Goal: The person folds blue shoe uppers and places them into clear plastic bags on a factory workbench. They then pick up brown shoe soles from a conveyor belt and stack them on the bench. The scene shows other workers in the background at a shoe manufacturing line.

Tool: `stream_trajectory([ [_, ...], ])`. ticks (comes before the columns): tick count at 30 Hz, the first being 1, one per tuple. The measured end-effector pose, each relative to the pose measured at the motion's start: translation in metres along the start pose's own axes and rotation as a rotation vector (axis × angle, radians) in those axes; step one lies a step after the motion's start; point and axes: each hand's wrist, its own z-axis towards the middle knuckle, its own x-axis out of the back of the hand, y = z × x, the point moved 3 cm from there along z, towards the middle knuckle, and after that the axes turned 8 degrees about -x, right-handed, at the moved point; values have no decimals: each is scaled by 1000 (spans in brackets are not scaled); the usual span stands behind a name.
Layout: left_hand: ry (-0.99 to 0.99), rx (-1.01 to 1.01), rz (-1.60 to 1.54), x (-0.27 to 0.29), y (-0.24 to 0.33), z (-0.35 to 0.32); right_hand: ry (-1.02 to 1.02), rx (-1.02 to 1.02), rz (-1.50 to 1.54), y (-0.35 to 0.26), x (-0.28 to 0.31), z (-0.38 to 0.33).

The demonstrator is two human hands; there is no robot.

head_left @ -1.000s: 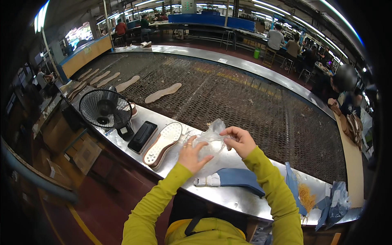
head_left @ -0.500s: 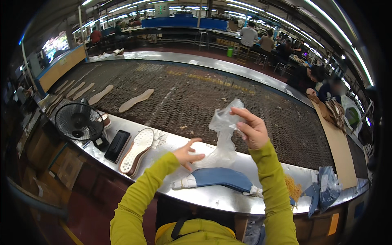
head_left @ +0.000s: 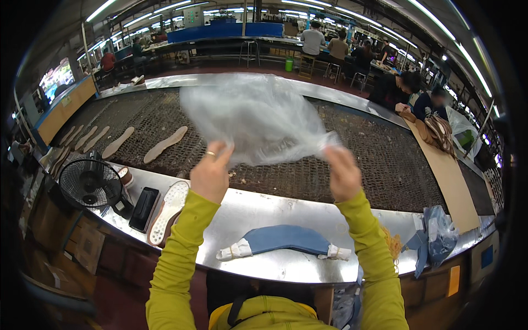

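A clear plastic bag [head_left: 253, 113] is spread wide in the air above the dark mesh conveyor. My left hand [head_left: 210, 171] pinches its lower edge at the left. At the bag's right end, my right hand [head_left: 344, 173] grips a gathered part, somewhat blurred by motion. Below my hands, on the metal edge of the table, lies a curved blue stack of pieces [head_left: 287, 240] with both ends wrapped in white and banded. A white shoe sole [head_left: 168, 213] rests left of it, beside my left sleeve.
A black fan [head_left: 91, 183] and a black case [head_left: 144, 209] stand at the left. Insole-shaped pieces [head_left: 165, 144] lie on the mesh conveyor [head_left: 379, 159]. Yellow rubber bands [head_left: 391, 242] and a plastic-wrapped blue bundle [head_left: 440, 234] are at the right. Co-workers [head_left: 404, 88] sit beyond.
The bag has gone from hanging bunched in my right hand to being spread out and lifted. My left hand has moved left and up and taken hold of its edge.
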Motion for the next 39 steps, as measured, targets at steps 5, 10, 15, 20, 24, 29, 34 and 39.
stream_trajectory([
  [5, -793, 265, 109, -33, -8, -73, -804, -405, 3, 22, -41, -75],
  [10, -640, 269, -46, -33, -3, -101, -1211, -510, 196, -10, -51, -103],
  [15, -703, 287, -328, -28, 23, -123, -1465, -639, 278, -14, -92, -108],
  [20, -654, 429, -572, -22, 58, -157, -1702, -504, 227, -20, -109, -106],
  [24, -371, 449, -500, -16, 58, -162, -1751, -451, 253, -32, -96, -100],
  [29, -258, 342, -262, -4, 18, -142, -1768, -445, 430, -46, -79, -106],
  [34, -430, 76, -112, -3, -4, -98, -1672, -466, 633, -50, -63, -105],
  [39, -622, -94, -63, 14, -9, -50, -1382, -930, 988, -40, -35, -93],
])
